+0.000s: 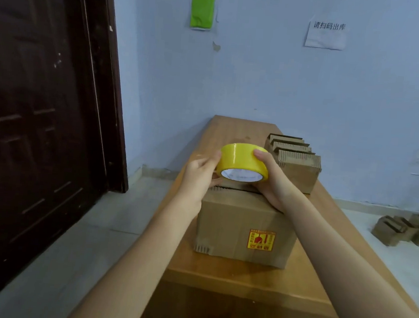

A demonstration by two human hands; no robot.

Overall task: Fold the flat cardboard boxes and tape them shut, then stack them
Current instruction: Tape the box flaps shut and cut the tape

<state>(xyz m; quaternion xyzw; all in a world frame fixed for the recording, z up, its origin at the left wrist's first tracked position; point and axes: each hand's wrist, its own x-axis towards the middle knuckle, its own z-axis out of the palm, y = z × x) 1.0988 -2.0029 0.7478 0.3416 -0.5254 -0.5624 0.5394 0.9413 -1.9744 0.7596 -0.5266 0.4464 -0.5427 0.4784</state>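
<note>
Yellow tape roll (pixel 242 161) gripped by right hand (pixel 273 181), pinched at left edge by left hand (pixel 202 176), above folded cardboard box (pixel 244 227) on table (pixel 219 268).

A folded box (pixel 243 227) stands on the worktop (pixel 219 271), near its front edge. Above the top of this box is the tape roll (pixel 242 163), held between the left hand (pixel 202 173) on its left side and the right hand (pixel 272 179) on its right side. Behind the box, toward the wall, stands a row of flat boxes (pixel 294 161). On the floor at the right of the worktop lie more boxes (pixel 405 229). A door (pixel 42 119) is at the left.
</note>
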